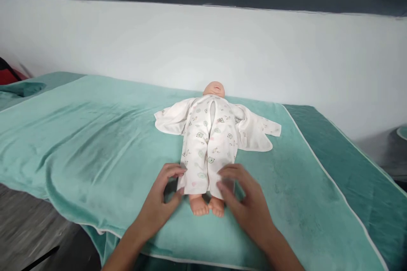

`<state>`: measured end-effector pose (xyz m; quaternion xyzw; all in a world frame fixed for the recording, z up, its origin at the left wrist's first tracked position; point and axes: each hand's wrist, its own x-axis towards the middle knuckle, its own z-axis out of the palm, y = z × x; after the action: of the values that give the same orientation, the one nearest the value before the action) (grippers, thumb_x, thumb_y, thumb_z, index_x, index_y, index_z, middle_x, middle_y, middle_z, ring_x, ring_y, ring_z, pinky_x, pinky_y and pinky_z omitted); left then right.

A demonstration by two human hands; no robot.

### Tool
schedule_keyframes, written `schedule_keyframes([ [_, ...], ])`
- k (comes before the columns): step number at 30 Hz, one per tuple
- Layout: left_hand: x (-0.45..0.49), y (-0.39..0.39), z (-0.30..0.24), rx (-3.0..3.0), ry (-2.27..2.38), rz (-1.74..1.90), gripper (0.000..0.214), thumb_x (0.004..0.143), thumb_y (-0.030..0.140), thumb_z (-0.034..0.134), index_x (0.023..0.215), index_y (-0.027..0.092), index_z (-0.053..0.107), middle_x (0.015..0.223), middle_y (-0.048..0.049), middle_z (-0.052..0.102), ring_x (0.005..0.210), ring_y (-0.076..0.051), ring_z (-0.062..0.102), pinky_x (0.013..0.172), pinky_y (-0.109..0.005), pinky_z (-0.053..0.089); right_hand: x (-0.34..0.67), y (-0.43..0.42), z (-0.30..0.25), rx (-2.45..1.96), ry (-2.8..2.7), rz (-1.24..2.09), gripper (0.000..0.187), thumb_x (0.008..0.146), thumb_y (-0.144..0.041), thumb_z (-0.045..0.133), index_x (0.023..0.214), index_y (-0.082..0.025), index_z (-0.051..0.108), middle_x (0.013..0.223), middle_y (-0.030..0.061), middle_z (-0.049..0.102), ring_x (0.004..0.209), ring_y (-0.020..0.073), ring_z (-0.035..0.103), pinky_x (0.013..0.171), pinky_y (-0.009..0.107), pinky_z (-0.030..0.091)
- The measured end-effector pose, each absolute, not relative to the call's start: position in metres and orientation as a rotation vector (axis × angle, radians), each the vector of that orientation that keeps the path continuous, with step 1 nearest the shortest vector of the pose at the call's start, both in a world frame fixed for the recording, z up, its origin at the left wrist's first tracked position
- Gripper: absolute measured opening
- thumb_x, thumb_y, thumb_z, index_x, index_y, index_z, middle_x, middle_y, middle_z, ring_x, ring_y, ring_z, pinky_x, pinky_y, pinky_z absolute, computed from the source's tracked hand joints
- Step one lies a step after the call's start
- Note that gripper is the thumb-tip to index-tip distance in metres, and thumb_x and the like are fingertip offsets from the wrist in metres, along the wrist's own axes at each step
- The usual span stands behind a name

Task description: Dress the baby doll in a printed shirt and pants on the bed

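A baby doll [214,89] lies on its back on a green blanket, its head toward the wall and its bare feet [199,206] toward me. White printed baby pants [203,144] cover its body and legs, with a slit open near the top. Beneath them, a white baby jacket [173,116] is spread out to both sides. My left hand [163,197] is at the outer edge of the left pant leg, thumb and fingers apart. Over the right leg's cuff, my right hand [246,201] has its thumb and fingers spread, slightly blurred.
The light green blanket [104,148] covers the table and hangs over its front edge in folds. A darker green cover [337,152] shows on the right. Behind stands a white wall [127,42]. Something red and black [8,74] is at the far left.
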<state>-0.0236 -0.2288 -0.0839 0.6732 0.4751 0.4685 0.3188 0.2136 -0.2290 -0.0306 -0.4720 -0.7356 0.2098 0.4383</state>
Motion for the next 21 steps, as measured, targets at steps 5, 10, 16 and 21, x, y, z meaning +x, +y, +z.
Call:
schedule_keyframes([
  [5,-0.011,-0.238,-0.085,1.874,1.313,1.217,0.024,0.085,0.018,0.056,0.106,0.028,0.061,0.105,-0.006,0.063,0.103,-0.024,0.06,0.092,-0.04,0.048,0.176,-0.25,-0.011,-1.468,-2.12,0.364,0.016,0.081,-0.019,0.069,0.088,-0.024,0.055,0.089,0.0035,0.065,0.082,0.0241,0.061,0.066,0.036,0.047],
  [10,-0.001,-0.244,-0.072,1.657,1.26,1.307,0.01,0.093,0.027,0.052,0.099,0.028,0.06,0.094,-0.0028,0.063,0.088,-0.02,0.062,0.079,-0.034,0.05,0.151,-0.247,-0.017,-1.563,-2.089,0.118,0.016,0.081,-0.016,0.066,0.081,-0.024,0.051,0.089,0.0054,0.063,0.079,0.0247,0.058,0.064,0.037,0.043],
  [16,-0.006,-0.263,-0.06,1.682,1.202,1.381,0.011,0.093,0.025,0.053,0.101,0.03,0.059,0.09,-0.002,0.063,0.085,-0.02,0.062,0.079,-0.034,0.049,0.158,-0.26,-0.022,-1.434,-2.017,0.162,0.017,0.086,-0.009,0.056,0.08,-0.023,0.048,0.082,0.0021,0.058,0.076,0.0215,0.055,0.067,0.036,0.043],
  [21,-0.022,-0.278,-0.08,1.591,1.489,1.338,0.008,0.09,0.03,0.057,0.096,0.032,0.062,0.093,-0.0022,0.064,0.089,-0.024,0.062,0.078,-0.038,0.051,0.166,-0.284,-0.024,-1.247,-2.148,0.187,0.012,0.094,-0.012,0.051,0.093,-0.023,0.056,0.091,0.0042,0.063,0.087,0.0227,0.06,0.076,0.04,0.048],
])
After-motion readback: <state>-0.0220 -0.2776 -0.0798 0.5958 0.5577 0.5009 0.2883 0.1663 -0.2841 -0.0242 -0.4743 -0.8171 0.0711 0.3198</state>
